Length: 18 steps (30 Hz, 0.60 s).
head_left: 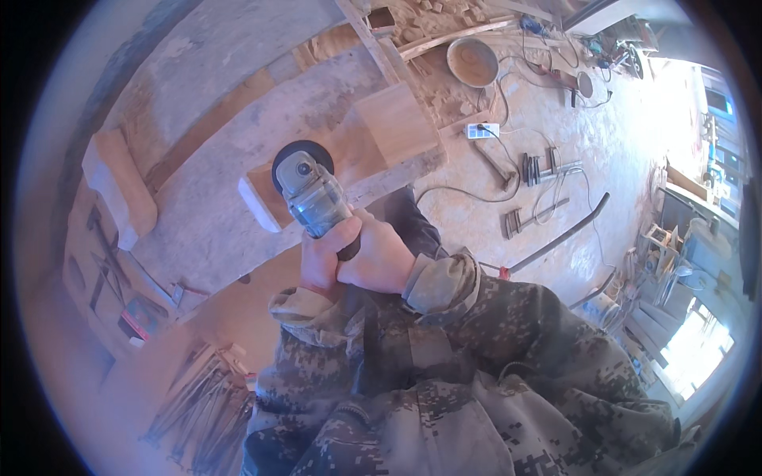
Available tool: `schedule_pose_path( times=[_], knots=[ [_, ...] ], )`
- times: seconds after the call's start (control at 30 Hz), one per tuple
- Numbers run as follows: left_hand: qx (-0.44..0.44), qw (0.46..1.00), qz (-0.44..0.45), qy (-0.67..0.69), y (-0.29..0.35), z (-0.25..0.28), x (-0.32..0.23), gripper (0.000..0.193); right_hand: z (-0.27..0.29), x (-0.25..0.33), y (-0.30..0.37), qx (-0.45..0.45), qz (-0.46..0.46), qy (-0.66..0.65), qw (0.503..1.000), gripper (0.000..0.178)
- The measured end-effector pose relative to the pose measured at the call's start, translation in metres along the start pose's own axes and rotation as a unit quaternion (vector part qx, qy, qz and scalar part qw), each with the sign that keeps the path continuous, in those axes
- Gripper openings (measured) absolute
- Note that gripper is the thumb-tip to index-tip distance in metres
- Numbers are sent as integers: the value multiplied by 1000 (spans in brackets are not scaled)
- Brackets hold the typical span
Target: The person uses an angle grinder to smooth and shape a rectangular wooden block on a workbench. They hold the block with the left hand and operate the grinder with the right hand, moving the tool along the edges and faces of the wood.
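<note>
An angle grinder (319, 208) with a dark round disc (326, 155) is held in both hands. My left hand (319, 260) is wrapped round the grinder's body. My right hand (378, 255) grips its rear end, pressed against the left hand. The disc is over a pale wooden piece (259, 198) on the workbench (208, 208); whether it touches the wood is hidden under the grinder. A flat light-brown board (394, 120) lies just beyond, to the right.
On the bench's left is a thick shaped wood block (121, 186). Clamps (548, 168), a white power strip (482, 131), cables and a round pan (473, 63) lie on the floor to the right. Several long tools (208, 397) are bundled at lower left.
</note>
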State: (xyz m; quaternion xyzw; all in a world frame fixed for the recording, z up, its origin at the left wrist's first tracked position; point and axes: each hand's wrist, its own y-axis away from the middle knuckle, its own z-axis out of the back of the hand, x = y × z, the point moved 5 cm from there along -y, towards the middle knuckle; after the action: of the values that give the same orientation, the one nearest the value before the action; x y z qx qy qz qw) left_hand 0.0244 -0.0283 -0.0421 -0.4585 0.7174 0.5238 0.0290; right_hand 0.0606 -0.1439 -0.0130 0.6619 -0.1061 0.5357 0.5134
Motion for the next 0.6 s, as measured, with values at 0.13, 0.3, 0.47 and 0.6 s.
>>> schedule_pose_path(
  times=[0.13, 0.3, 0.47, 0.6],
  knots=[
    [3, 1000, -10, 0, 0, 1, 5, 49, -2, -3, 1, -15, -8, 32, 999, 87],
    [18, 1000, 16, 19, -10, -15, 1, 37, 10, 1, 4, -28, -28, 34, 999, 86],
    [37, 999, -21, -24, -3, -10, 21, 45, 9, -4, 21, -25, -37, 77, 996, 83],
    [39, 999, 2, 8, -7, -16, 13, 34, 12, -7, 15, -37, -30, 77, 996, 76]
  ],
)
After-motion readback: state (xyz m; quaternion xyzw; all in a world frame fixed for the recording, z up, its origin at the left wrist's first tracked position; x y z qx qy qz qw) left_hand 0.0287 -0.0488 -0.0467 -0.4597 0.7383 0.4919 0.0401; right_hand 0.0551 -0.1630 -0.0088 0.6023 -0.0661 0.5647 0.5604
